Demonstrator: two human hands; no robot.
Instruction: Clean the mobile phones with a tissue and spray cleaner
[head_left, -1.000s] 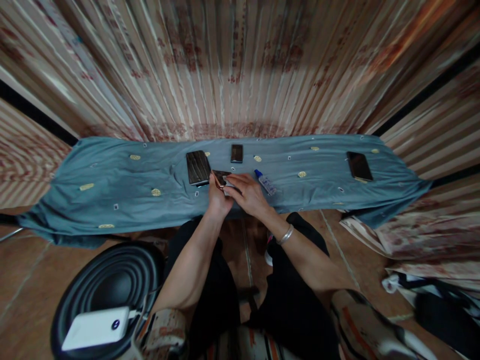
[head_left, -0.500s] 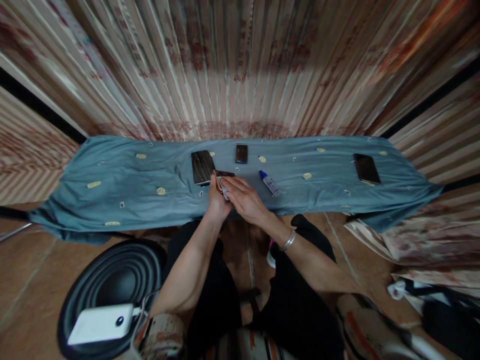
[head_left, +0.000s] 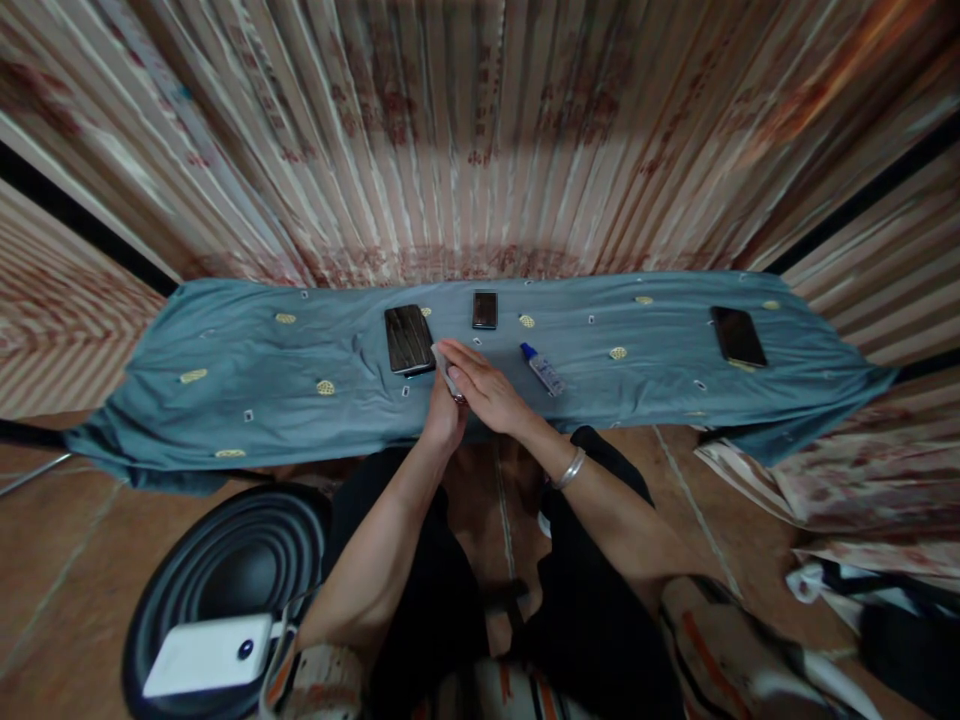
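My left hand (head_left: 445, 412) is closed around a thin flat thing with a pale edge (head_left: 444, 368), tilted up nearly edge-on, so its kind is mostly hidden. My right hand (head_left: 486, 388), fingers together, presses over it from the right; a pale layer like a cloth shows between the palms. Just left of the hands a black tablet-like device (head_left: 408, 338) lies flat. Beyond them sits a small dark square object (head_left: 485, 310). To the right rests a small clear bottle with a blue cap (head_left: 543, 370).
A blue-green patterned cloth (head_left: 315, 345) covers the narrow table. At its right lies a dark phone (head_left: 739, 336). Striped curtains (head_left: 465, 140) hang behind. A white power bank (head_left: 210, 655) with a cable lies on a black round ringed stool (head_left: 240, 570) at lower left.
My right hand has turned and slid closer over the thing in my left hand. The dark strip that stuck out above the fingers is out of sight now, and a pale edge shows.
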